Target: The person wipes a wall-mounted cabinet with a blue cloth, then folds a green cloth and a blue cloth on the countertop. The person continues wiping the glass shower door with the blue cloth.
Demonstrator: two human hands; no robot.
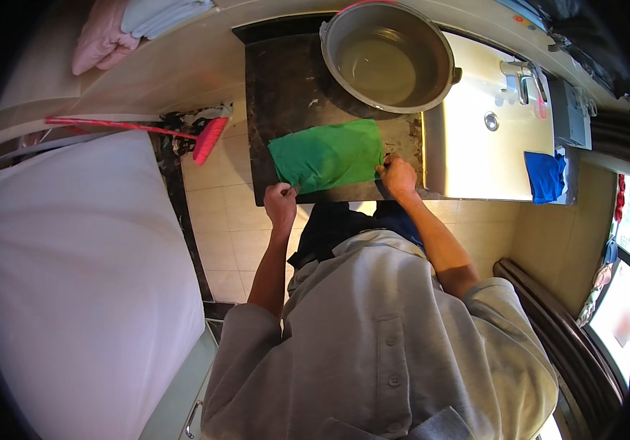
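Observation:
A green cloth (329,154) lies nearly flat, a little wrinkled, on the dark countertop (279,71). My left hand (280,204) pinches its near left corner at the counter's front edge. At the cloth's right side, my right hand (398,175) has its fingers closed on the edge near the right corner. Behind the cloth stands a large grey bucket (392,60) with water in it. The fingertips of both hands are partly hidden by the hands themselves.
A white sink (480,159) with a chrome faucet (524,82) adjoins the counter on the right. A blue cloth (546,177) hangs at its right edge. Left of the counter are a red broom (209,140) and a large white-covered surface (84,264).

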